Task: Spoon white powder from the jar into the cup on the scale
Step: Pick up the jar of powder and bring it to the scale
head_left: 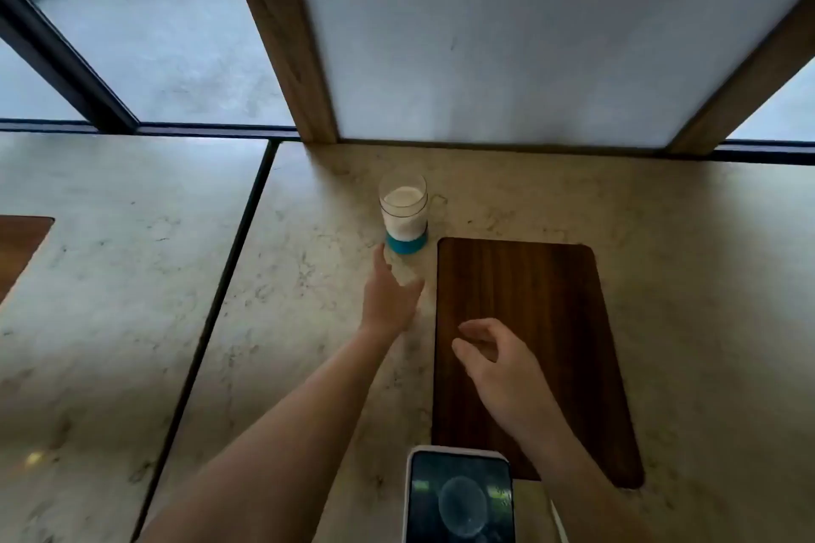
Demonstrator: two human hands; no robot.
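Your hands are both empty: left hand (390,293) stretches open-fingered toward the jar (403,212), close but not touching; right hand (494,355) hovers loosely curled over the wooden board (529,348). Reach too fast and you may knock the jar over, spilling powder across the counter (308,278). Standing upright beyond the board's far left corner, it is clear with a blue base and nearly full of white powder. No cup, scale or spoon is visible. A phone (461,496) lies at the near edge.
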